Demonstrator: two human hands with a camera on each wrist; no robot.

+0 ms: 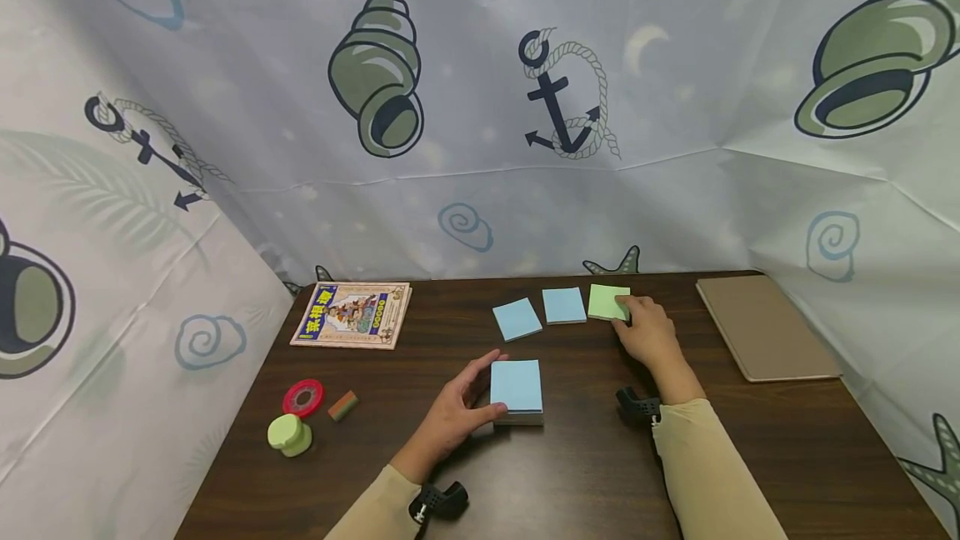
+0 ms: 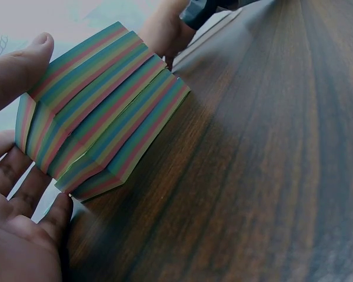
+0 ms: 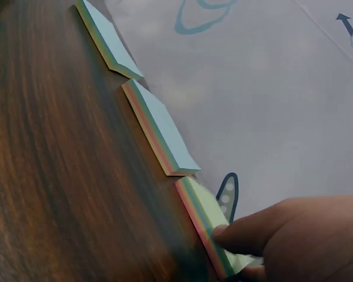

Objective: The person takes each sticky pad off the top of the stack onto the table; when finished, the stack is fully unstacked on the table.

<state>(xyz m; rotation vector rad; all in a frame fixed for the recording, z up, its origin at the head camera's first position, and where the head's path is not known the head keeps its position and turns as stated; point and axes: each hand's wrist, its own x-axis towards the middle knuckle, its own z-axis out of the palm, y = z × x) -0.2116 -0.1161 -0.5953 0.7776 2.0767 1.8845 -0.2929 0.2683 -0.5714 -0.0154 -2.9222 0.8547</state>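
Note:
A tall stack of sticky note pads (image 1: 516, 386), light blue on top, stands near the middle of the table. My left hand (image 1: 459, 402) grips it from the left, thumb at the near side and fingers behind. Its layered sides show colourful stripes in the left wrist view, where the pads (image 2: 106, 111) sit slightly uneven. Farther back, my right hand (image 1: 649, 332) pinches a light green sticky note pad (image 1: 606, 302) by its right side. Left of that pad lie two blue-topped pads (image 1: 564, 306), the leftmost one (image 1: 517, 320) turned at an angle.
A magazine (image 1: 351, 316) lies at the back left. Below it are a red ring-shaped roll (image 1: 303, 397), a small striped block (image 1: 342, 406) and a light green lidded container (image 1: 289, 435). A brown notebook (image 1: 767, 327) lies at the right. Printed curtains (image 1: 480, 215) border the table (image 1: 577, 473).

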